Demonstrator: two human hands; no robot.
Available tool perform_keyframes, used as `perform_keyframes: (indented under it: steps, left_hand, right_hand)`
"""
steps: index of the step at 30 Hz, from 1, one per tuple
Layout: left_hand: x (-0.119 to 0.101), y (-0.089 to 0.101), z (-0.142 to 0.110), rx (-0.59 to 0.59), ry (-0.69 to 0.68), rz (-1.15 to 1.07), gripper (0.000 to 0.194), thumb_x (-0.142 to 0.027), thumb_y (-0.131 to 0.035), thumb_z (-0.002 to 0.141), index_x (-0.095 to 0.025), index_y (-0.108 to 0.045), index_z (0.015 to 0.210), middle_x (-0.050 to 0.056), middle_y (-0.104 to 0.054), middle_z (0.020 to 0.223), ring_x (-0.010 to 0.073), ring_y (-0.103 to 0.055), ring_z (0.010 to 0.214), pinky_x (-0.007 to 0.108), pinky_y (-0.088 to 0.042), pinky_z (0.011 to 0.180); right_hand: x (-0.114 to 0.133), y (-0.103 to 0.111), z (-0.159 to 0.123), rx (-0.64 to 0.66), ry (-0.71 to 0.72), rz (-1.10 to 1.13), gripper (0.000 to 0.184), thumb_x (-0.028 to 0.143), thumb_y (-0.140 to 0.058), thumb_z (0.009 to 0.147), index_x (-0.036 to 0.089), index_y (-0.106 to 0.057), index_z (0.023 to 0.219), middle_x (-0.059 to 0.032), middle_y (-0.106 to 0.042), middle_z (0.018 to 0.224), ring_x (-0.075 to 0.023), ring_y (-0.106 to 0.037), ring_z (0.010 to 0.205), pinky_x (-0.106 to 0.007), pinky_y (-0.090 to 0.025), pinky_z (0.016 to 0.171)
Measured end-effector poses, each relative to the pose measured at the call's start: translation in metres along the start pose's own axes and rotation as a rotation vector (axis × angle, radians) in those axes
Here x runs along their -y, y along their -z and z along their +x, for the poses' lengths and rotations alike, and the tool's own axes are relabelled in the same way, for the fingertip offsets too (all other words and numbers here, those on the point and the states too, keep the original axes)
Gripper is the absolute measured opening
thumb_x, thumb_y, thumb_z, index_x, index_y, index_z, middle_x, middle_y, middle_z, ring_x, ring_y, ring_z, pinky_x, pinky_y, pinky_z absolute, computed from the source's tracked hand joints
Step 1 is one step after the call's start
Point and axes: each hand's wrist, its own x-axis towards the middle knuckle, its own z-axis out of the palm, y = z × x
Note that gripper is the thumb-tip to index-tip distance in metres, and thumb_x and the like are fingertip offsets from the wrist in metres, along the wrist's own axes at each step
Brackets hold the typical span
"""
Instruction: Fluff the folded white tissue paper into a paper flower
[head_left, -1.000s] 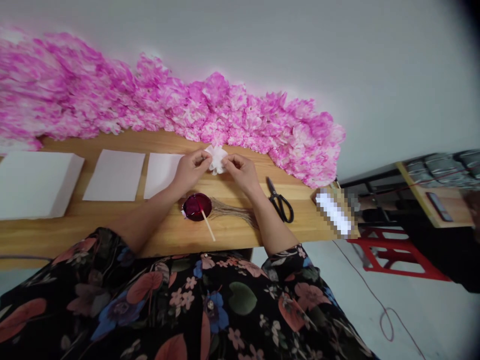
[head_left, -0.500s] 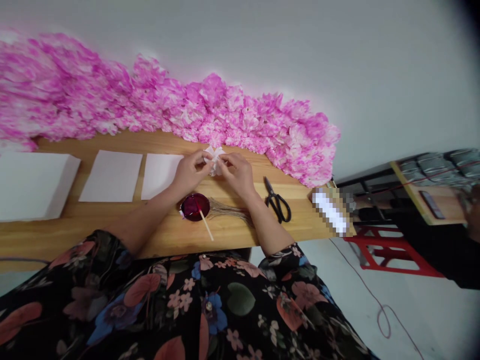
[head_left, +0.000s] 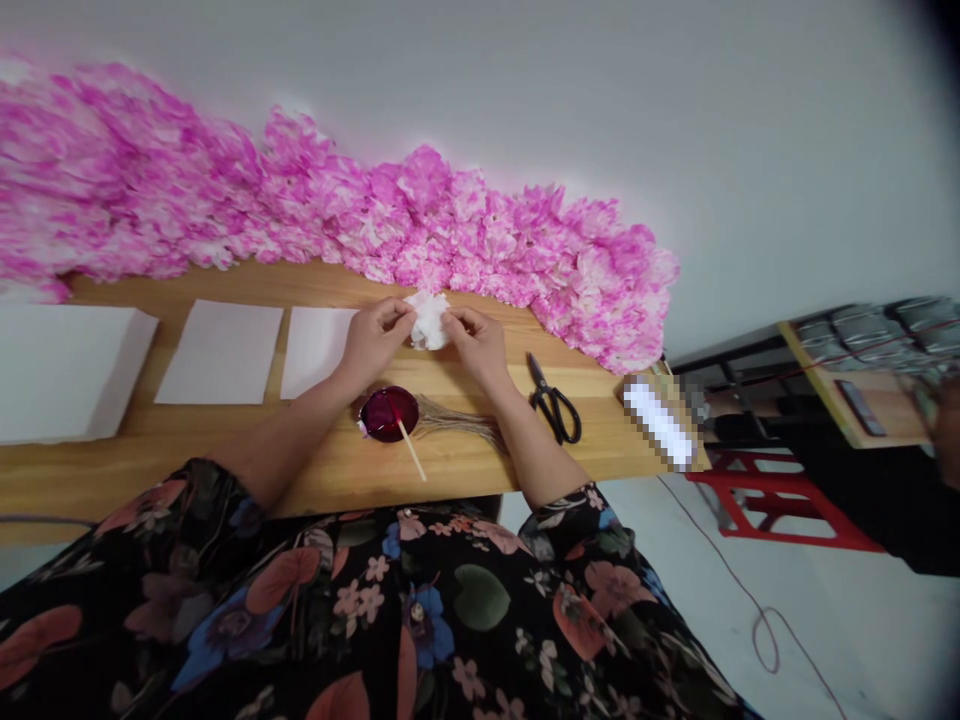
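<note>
White ruffled piece point(head_left: 428, 322) sits between left hand point(head_left: 375, 342) and right hand point(head_left: 480, 348).

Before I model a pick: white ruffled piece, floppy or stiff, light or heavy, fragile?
The white ruffled piece is probably floppy: its edges look thin and crumpled. Likely light: the left hand and right hand each just pinch it at a side. Perhaps easily torn, as it looks tissue-thin.

Off right, a phone point(head_left: 861, 408) lies on a side table point(head_left: 904, 422) — red stool point(head_left: 772, 488) and looped cable point(head_left: 760, 607) below.
</note>
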Motion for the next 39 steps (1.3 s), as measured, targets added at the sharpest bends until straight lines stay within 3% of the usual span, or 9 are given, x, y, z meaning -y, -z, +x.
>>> perform_keyframes:
  steps: [3,6,11,19,22,25,32,35,39]
  left_hand:
    - [0.002,0.000,0.001,0.006,0.003,-0.027,0.022,-0.043,-0.063,0.083,-0.021,-0.063,0.078,0.001,-0.068,0.075,0.0155,-0.061,0.069,0.027,-0.048,0.068]
    - [0.002,0.000,-0.001,0.032,-0.028,-0.006,0.023,-0.042,-0.062,0.085,-0.020,-0.063,0.079,0.001,-0.067,0.074,0.0150,-0.061,0.068,0.027,-0.047,0.067]
    - [-0.005,0.000,-0.006,0.081,-0.088,0.066,0.018,-0.038,-0.065,0.084,-0.020,-0.064,0.084,-0.001,-0.068,0.076,0.0147,-0.061,0.069,0.026,-0.047,0.069]
    - [-0.002,-0.001,-0.005,0.045,-0.054,0.167,0.018,-0.040,-0.064,0.085,-0.022,-0.065,0.084,-0.003,-0.064,0.067,0.0146,-0.057,0.062,0.027,-0.040,0.061]
    - [0.001,-0.003,-0.004,0.044,-0.037,0.066,0.019,-0.039,-0.063,0.085,-0.021,-0.065,0.081,-0.002,-0.066,0.070,0.0147,-0.059,0.064,0.027,-0.042,0.063]
    - [-0.001,-0.004,-0.003,0.036,0.008,-0.036,0.020,-0.039,-0.064,0.083,-0.020,-0.064,0.076,-0.001,-0.066,0.069,0.0144,-0.059,0.063,0.026,-0.044,0.062]
    - [-0.002,-0.002,-0.002,0.027,0.023,-0.063,0.021,-0.039,-0.066,0.083,-0.019,-0.064,0.075,-0.001,-0.068,0.068,0.0141,-0.061,0.064,0.025,-0.046,0.063]
    - [-0.001,-0.002,-0.003,0.061,-0.008,-0.014,0.020,-0.038,-0.063,0.084,-0.020,-0.063,0.077,-0.001,-0.067,0.069,0.0140,-0.060,0.064,0.025,-0.045,0.063]
    - [-0.008,-0.003,-0.007,0.077,-0.054,0.117,0.018,-0.036,-0.066,0.082,-0.020,-0.066,0.090,-0.002,-0.068,0.073,0.0136,-0.059,0.065,0.025,-0.044,0.064]
  right_hand:
    - [0.000,0.003,0.003,0.026,-0.082,0.092,0.040,0.059,-0.064,0.086,0.020,-0.074,0.086,-0.0016,-0.071,0.082,-0.0162,-0.061,0.075,-0.029,-0.047,0.069]
    - [0.003,0.006,0.003,0.012,-0.048,0.048,0.045,0.063,-0.061,0.088,0.020,-0.075,0.091,-0.0019,-0.073,0.085,-0.0163,-0.062,0.077,-0.029,-0.047,0.071]
    - [0.001,0.004,-0.002,-0.014,0.093,-0.083,0.034,0.052,-0.062,0.094,0.021,-0.077,0.097,-0.0039,-0.077,0.095,-0.0179,-0.065,0.083,-0.030,-0.049,0.077]
    - [0.007,-0.001,-0.006,0.013,0.242,-0.277,0.021,0.036,-0.062,0.098,0.024,-0.079,0.100,-0.0054,-0.078,0.098,-0.0202,-0.066,0.089,-0.035,-0.051,0.088]
    - [0.007,-0.001,-0.006,-0.021,0.218,-0.257,0.021,0.037,-0.062,0.097,0.025,-0.079,0.099,-0.0051,-0.078,0.098,-0.0202,-0.066,0.089,-0.034,-0.051,0.086]
    - [0.004,-0.001,-0.003,-0.043,0.107,-0.125,0.024,0.041,-0.062,0.095,0.023,-0.077,0.097,-0.0044,-0.077,0.098,-0.0184,-0.066,0.085,-0.032,-0.052,0.080]
    - [-0.003,-0.001,0.003,0.029,-0.105,0.160,0.034,0.051,-0.068,0.085,0.020,-0.075,0.097,-0.0026,-0.075,0.090,-0.0156,-0.065,0.078,-0.030,-0.052,0.074]
    - [-0.001,-0.001,0.001,0.017,-0.070,0.084,0.036,0.051,-0.069,0.085,0.020,-0.075,0.103,-0.0021,-0.075,0.089,-0.0155,-0.064,0.076,-0.029,-0.051,0.072]
    - [0.006,0.000,-0.005,-0.034,0.087,-0.123,0.028,0.045,-0.063,0.094,0.022,-0.078,0.099,-0.0030,-0.076,0.090,-0.0169,-0.064,0.077,-0.030,-0.049,0.074]
